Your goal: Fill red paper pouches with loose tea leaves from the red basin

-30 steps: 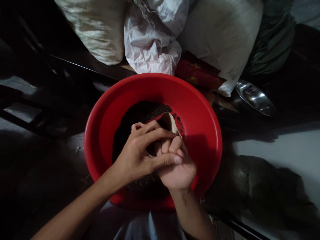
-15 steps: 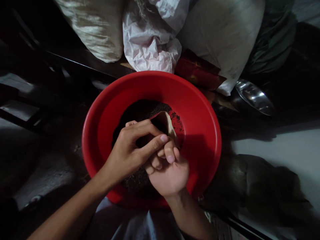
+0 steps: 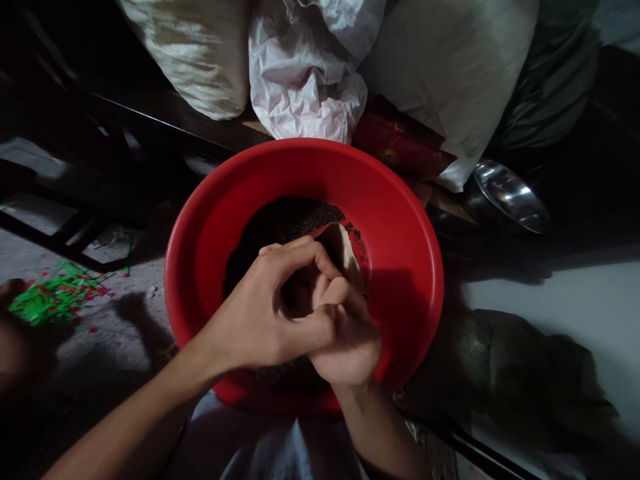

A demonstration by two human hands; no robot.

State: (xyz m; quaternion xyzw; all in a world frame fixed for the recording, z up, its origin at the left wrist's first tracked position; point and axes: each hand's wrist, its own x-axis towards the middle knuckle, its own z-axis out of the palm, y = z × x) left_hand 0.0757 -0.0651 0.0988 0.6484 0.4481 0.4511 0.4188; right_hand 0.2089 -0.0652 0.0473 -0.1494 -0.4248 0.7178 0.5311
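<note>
My left hand (image 3: 270, 310) is over the red basin (image 3: 185, 220), its thumb and fingers curled in a ring against my right hand's fingers. My right hand (image 3: 347, 343) is palm up beneath it with fingers bent. Whatever lies between the fingers is hidden. Just beyond my hands shows the open mouth of a paper packet (image 3: 349, 250), tan inside with a reddish edge; I cannot tell whether a hand holds it. Dark loose crumbs (image 3: 313, 217), like soil or dry leaves, cover the basin's bottom, with some specks on its right side.
Behind the basin stand a crumpled white sack (image 3: 307, 87), a cream sack (image 3: 210, 67) and a dark red packet (image 3: 403, 140). At right lie a metal bowl (image 3: 513, 193) and a dark bag (image 3: 535, 380). Green and red thin pieces (image 3: 60, 293) litter the floor at left.
My left hand's fingers have bent into a rounder ring, and its thumb has dropped lower on my right hand. The green and red pieces at left have come into sight.
</note>
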